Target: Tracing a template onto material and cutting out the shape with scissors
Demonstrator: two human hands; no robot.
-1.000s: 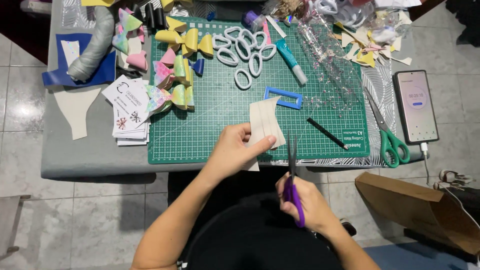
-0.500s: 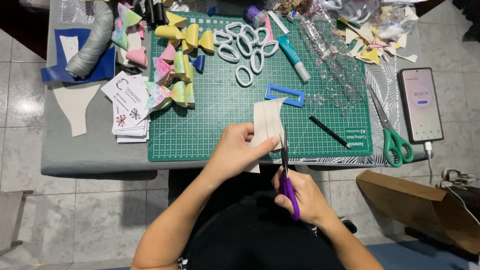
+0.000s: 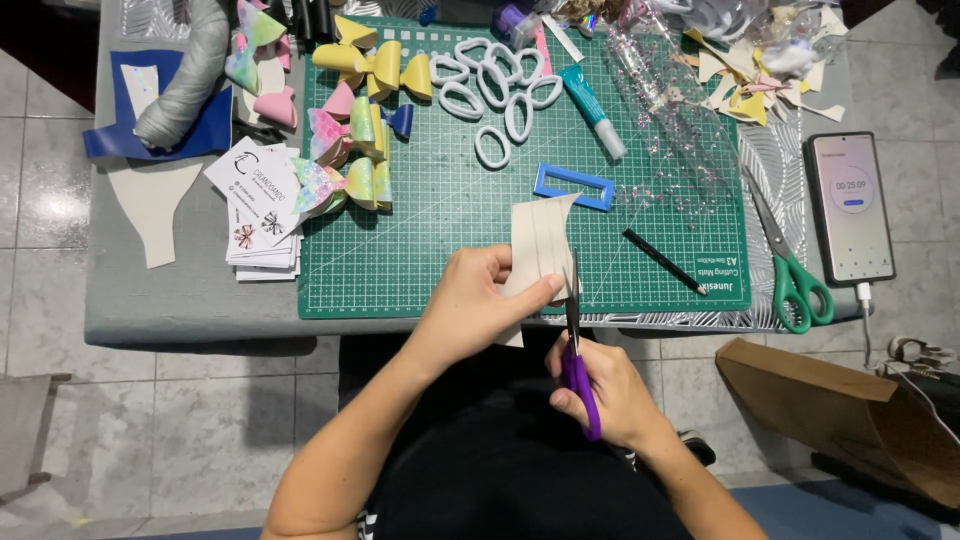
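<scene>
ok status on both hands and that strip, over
Left hand pinching beige ruled material strip above green cutting mat. Right hand working purple-handled scissors, blades at strip's right edge. Nothing in the way.

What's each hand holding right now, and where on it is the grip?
The left hand pinches the cream strip at its lower part. The right hand holds the purple-handled scissors by the handle loops.

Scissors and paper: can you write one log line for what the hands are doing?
left hand: holds cream strip | right hand: purple scissors, blades at strip edge | under: green cutting mat
</scene>
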